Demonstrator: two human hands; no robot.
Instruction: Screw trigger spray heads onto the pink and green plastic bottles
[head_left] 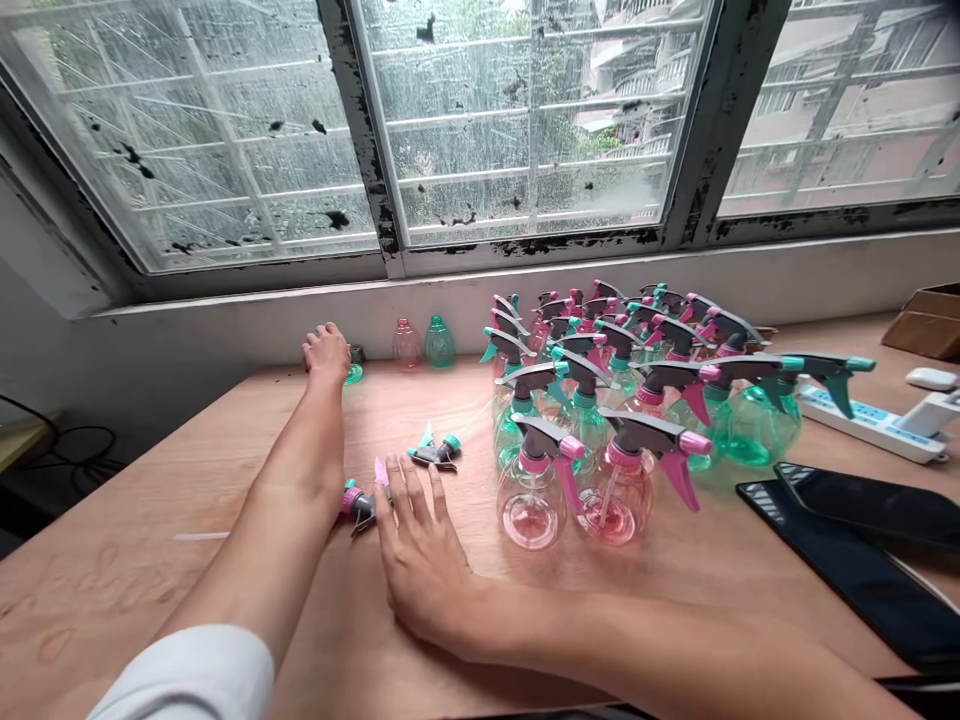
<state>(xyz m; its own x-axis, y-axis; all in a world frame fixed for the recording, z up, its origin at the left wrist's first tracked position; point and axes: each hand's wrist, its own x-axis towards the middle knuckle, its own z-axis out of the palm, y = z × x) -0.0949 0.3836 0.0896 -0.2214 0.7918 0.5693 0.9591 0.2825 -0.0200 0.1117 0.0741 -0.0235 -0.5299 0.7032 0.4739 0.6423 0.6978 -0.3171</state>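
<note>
My left hand (pixel 327 349) reaches to the far side of the table, its fingers curled round a clear green bottle (pixel 354 374). Only the bottle's lower edge shows beside my wrist. A small dark object (pixel 358 353) sits just behind. My right hand (pixel 420 550) lies flat on the wood with fingers stretched, holding nothing. Close to its fingertips are a grey-and-pink spray trigger head (pixel 361 505), partly covered, and a grey-and-teal spray trigger head (pixel 435 452). A pink bottle (pixel 407 345) and a green bottle (pixel 439 343), both without heads, stand upright by the wall.
Rows of pink and green spray bottles (pixel 531 510) with heads fitted stand right of centre. Farther right are a white power strip (pixel 874 420), two dark phone-like devices (pixel 832 570) and a cardboard box (pixel 926 320). A thin white tube (pixel 201 536) lies at left.
</note>
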